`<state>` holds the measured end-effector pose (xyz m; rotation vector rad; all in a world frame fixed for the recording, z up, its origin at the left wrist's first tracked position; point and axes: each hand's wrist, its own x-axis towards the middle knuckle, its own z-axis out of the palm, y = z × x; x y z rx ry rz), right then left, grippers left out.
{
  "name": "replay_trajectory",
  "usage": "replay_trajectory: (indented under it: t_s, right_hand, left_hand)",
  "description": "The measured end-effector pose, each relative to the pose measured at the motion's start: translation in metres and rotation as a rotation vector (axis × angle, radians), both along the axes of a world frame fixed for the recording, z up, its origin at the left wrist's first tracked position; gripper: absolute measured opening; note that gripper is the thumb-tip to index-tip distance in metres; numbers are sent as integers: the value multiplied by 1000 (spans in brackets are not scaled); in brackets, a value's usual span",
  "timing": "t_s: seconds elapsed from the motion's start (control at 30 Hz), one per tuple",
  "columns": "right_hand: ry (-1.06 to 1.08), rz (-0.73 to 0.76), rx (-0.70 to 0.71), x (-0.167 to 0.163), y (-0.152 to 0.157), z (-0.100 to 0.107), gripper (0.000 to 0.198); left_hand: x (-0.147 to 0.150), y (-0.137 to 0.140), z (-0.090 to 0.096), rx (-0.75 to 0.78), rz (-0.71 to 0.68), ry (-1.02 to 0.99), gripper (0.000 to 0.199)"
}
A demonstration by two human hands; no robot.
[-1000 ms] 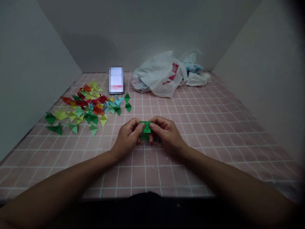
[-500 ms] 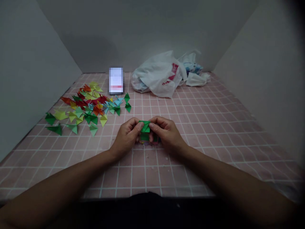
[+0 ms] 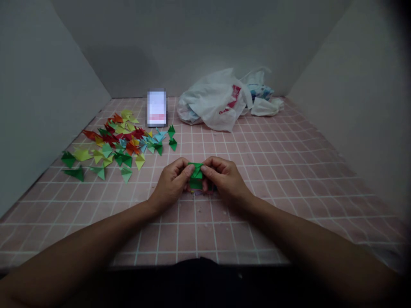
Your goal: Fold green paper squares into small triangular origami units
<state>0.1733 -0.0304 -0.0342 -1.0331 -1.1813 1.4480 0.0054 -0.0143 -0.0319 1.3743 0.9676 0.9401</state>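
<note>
Green folded paper [image 3: 195, 174], pink white-gridded tablecloth [image 3: 272, 171], red-yellow-green-blue paper triangles [image 3: 115, 143], white bag [image 3: 212, 102]

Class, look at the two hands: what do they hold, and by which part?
Both the left hand and right hand pinch a green folded paper piece by its upper edges, one on each side.

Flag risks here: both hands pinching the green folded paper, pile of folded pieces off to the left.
The green folded paper is small and mostly hidden by the left hand and right hand; a tight grip could crush a crease. A sweeping left forearm might scatter the pile of folded pieces.
</note>
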Motion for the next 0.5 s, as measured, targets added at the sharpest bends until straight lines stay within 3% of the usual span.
replay_trajectory:
  t_s: [0.5]
  right_hand:
    - [-125, -88, 5, -2, -2, 5, 24]
  left_hand:
    - [1, -1, -1, 11, -24, 23, 31]
